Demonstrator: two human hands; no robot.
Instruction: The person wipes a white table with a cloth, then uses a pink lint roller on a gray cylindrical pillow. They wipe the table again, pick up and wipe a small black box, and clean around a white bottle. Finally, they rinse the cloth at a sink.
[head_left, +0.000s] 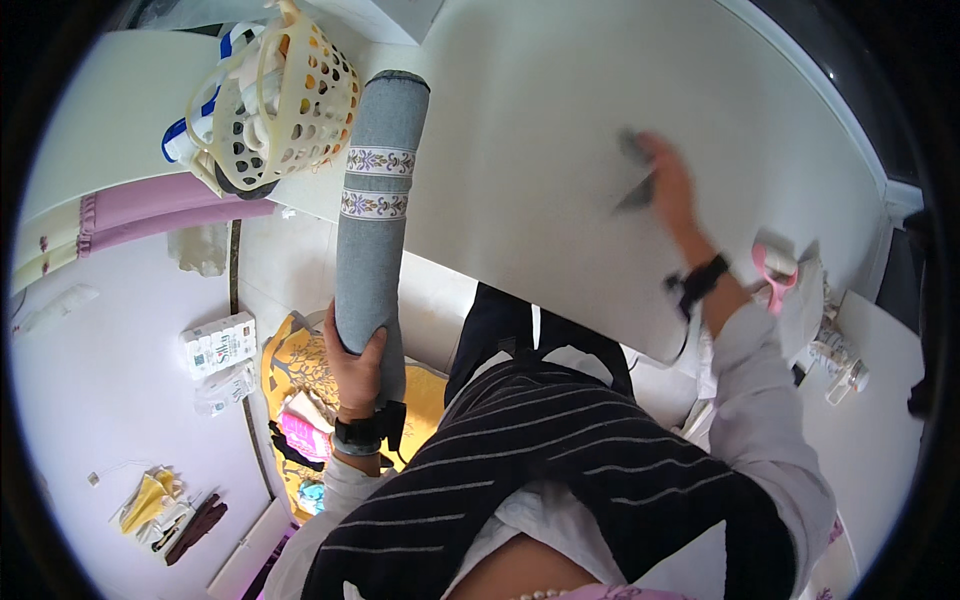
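My left hand (355, 367) grips the lower end of a grey-blue fabric roll (373, 262), its fingers and thumb wrapped around it. Two white bands with a purple and brown scroll pattern cross the roll's upper half. The roll's far end reaches over the white tabletop (525, 172), beside a cream plastic basket. Over the right part of that tabletop, my right hand (673, 187) is blurred by motion. It seems to hold a dark grey thing (637, 195), too smeared to name. Dark straps with small devices circle both wrists.
The cream basket (319, 97), with heart-shaped holes, holds cloth and other items. A pink-handled lint roller (776, 274) and a clear jar (847, 382) lie at right. Packaged tissue rolls (220, 345) stand at left, near a yellow tree-patterned cloth (289, 352) bearing small items.
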